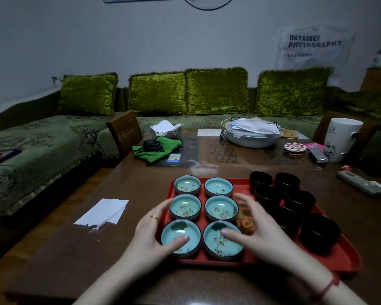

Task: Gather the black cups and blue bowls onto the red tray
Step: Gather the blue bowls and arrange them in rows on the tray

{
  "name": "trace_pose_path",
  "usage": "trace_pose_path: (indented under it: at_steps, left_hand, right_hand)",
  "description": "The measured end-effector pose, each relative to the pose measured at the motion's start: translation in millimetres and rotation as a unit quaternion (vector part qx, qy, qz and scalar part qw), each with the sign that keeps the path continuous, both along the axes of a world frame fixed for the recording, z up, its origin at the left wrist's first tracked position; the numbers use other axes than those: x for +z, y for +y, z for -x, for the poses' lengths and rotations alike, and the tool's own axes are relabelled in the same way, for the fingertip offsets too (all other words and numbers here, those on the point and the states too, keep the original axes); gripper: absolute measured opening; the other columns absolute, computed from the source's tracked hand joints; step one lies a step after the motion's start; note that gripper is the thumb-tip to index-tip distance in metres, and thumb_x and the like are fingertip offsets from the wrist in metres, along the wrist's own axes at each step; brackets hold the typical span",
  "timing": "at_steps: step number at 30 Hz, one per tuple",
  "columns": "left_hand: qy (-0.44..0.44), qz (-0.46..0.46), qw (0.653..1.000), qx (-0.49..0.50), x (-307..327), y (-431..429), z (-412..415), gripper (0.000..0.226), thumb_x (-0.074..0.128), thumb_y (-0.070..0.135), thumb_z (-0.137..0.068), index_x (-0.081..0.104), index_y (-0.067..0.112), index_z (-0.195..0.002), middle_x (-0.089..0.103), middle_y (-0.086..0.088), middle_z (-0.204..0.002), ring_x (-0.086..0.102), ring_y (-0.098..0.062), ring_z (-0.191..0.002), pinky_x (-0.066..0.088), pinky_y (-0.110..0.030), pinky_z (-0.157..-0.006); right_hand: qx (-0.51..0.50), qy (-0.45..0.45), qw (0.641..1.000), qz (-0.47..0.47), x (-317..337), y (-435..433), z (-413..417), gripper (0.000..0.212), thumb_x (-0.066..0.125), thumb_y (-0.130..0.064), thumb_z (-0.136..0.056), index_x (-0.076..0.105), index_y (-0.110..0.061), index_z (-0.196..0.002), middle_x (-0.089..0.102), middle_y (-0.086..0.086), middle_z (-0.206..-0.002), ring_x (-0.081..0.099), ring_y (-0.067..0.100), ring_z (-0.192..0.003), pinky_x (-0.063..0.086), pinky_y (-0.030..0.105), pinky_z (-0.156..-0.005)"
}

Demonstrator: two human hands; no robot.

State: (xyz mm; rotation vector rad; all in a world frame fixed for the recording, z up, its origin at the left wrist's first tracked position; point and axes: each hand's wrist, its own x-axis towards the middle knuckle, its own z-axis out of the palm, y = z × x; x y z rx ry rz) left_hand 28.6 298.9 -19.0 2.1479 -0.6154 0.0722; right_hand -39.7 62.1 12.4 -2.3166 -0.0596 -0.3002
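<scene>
Left hand and right hand lay spread, thumbs over the tray's nearest bowls; right fingers were blurry, cups crowded tray's right edge.

We see a red tray with a gold and red motif at its middle. The blue bowls are pale turquoise inside, painted with small pinkish flowers on thin stems, and dark at the rim. The black cups are plain glossy black. The surface is dark brown wood. The cushions are olive-green crushed velvet; the sofa cover is duller green with a floral print. We note a bright green cloth, white paper, a white mug with a dark cat drawing, a gold ring and a red wrist thread.
</scene>
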Motion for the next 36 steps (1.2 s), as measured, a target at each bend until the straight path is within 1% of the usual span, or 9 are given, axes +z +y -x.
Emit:
trace_pose_path:
  at_steps: [2,4,8,12,15,21,28,32,36]
  left_hand:
    - [-0.014,-0.006,1.0,0.002,15,-4,-13,0.076,0.057,0.072,-0.054,0.025,0.057,-0.122,0.036,0.024,-0.137,0.029,-0.003,-0.133,0.026,-0.036,-0.115]
    - [-0.027,-0.02,0.999,0.009,29,-10,-29,0.077,0.053,0.071,-0.058,0.025,0.052,-0.127,0.039,0.02,-0.136,0.032,-0.005,-0.133,0.026,-0.036,-0.114]
    - [-0.025,-0.074,0.997,0.016,46,-26,-64,0.073,0.061,0.052,-0.077,0.025,0.034,-0.137,0.043,0.001,-0.141,0.035,-0.016,-0.133,0.028,-0.039,-0.112]
    - [0.009,-0.143,0.989,0.022,51,-42,-93,0.077,0.059,0.051,-0.079,0.019,0.029,-0.141,0.045,-0.007,-0.14,0.036,-0.023,-0.133,0.031,-0.041,-0.109]
    - [0.03,-0.164,0.986,0.029,48,-50,-111,0.079,0.061,0.051,-0.077,0.02,0.03,-0.141,0.04,-0.006,-0.144,0.034,-0.024,-0.135,0.029,-0.044,-0.11]
    - [0.06,-0.194,0.979,0.029,37,-61,-132,0.081,0.065,0.052,-0.073,0.024,0.029,-0.139,0.042,0.001,-0.143,0.036,-0.022,-0.134,0.023,-0.045,-0.113]
    - [0.054,-0.187,0.98,0.027,30,-60,-143,0.079,0.07,0.052,-0.068,0.032,0.031,-0.134,0.046,0.007,-0.139,0.038,-0.016,-0.132,0.02,-0.047,-0.114]
    - [0.046,-0.18,0.982,0.023,24,-61,-148,0.078,0.069,0.054,-0.067,0.034,0.031,-0.132,0.047,0.009,-0.136,0.039,-0.014,-0.13,0.017,-0.05,-0.114]
    - [0.052,-0.175,0.983,0.02,23,-61,-148,0.079,0.07,0.054,-0.067,0.032,0.031,-0.133,0.047,0.009,-0.137,0.039,-0.013,-0.131,0.018,-0.049,-0.114]
  right_hand:
    - [-0.015,-0.009,1.0,0.002,13,-6,-12,0.079,0.075,-0.041,-0.067,0.03,-0.032,-0.131,0.04,-0.011,-0.122,0.04,0.005,-0.116,0.032,0.021,-0.098]
    - [-0.028,0.0,1.0,0.0,24,-11,-28,0.078,0.074,-0.037,-0.069,0.03,-0.028,-0.134,0.043,-0.002,-0.126,0.042,0.009,-0.115,0.031,0.021,-0.094]
    - [-0.041,0.046,0.998,0.003,36,-14,-64,0.081,0.071,-0.04,-0.072,0.025,-0.026,-0.137,0.038,0.008,-0.14,0.04,0.021,-0.126,0.034,0.03,-0.098]
    - [-0.044,0.086,0.995,0.016,35,-12,-96,0.085,0.071,-0.037,-0.072,0.021,-0.023,-0.138,0.034,0.012,-0.143,0.036,0.025,-0.13,0.033,0.031,-0.102]
    - [-0.051,0.124,0.99,0.03,27,-11,-114,0.088,0.072,-0.036,-0.072,0.018,-0.021,-0.14,0.032,0.014,-0.143,0.036,0.027,-0.13,0.033,0.031,-0.102]
    - [-0.06,0.167,0.983,0.053,9,-11,-140,0.091,0.074,-0.036,-0.069,0.018,-0.023,-0.14,0.032,0.014,-0.14,0.036,0.029,-0.129,0.035,0.034,-0.103]
    - [-0.059,0.151,0.985,0.051,7,-13,-151,0.088,0.075,-0.03,-0.069,0.021,-0.021,-0.139,0.035,0.013,-0.138,0.04,0.027,-0.125,0.035,0.027,-0.094]
    - [-0.052,0.14,0.987,0.055,6,-13,-154,0.087,0.075,-0.03,-0.069,0.022,-0.02,-0.138,0.036,0.013,-0.138,0.039,0.026,-0.126,0.034,0.027,-0.096]
    - [-0.047,0.143,0.987,0.054,5,-13,-156,0.088,0.075,-0.03,-0.069,0.022,-0.02,-0.138,0.036,0.013,-0.138,0.039,0.026,-0.126,0.035,0.027,-0.096]
